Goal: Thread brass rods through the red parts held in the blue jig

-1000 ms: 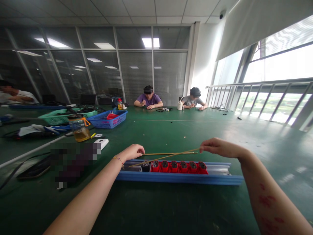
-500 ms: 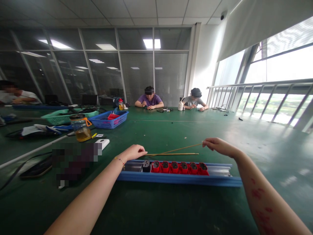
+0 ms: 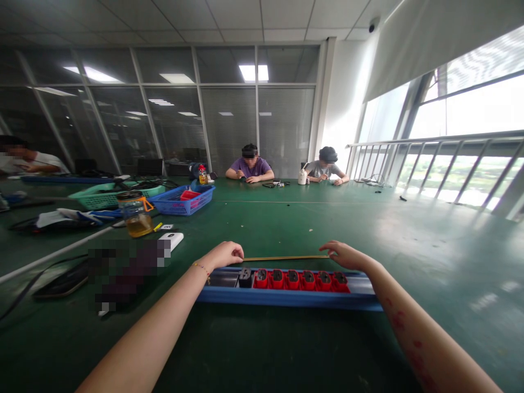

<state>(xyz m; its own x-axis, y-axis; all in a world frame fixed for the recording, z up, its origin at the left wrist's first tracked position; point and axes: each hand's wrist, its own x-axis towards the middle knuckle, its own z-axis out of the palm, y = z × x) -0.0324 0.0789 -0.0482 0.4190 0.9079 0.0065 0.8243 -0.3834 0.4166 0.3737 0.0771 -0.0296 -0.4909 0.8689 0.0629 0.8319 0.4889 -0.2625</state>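
Thin yellow-brown sticks [image 3: 286, 257] lie close together on the green table, just behind a long blue tray [image 3: 286, 296]. My left hand [image 3: 225, 255] is closed in a pinch at their left end. At the right end, my right hand [image 3: 346, 255] hovers with its fingers a little apart, the fingertips touching or very near the sticks. Inside the tray's metallic channel stands a row of several red blocks [image 3: 292, 280] with dark tops, with one black-and-grey block [image 3: 244, 278] at the row's left. My right forearm covers the tray's right end.
To the left are a blue basket [image 3: 184, 203], a green basket [image 3: 98, 197], a jar of amber liquid [image 3: 137, 218], a white device [image 3: 174, 238] and a dark pouch [image 3: 57, 281]. Two people [image 3: 250, 165] sit across the table; another person [image 3: 36, 159] is at far left.
My right hand has moved left and down, bringing the slanted stick level beside the others, and its fingers have parted slightly. My left hand has shifted only slightly.
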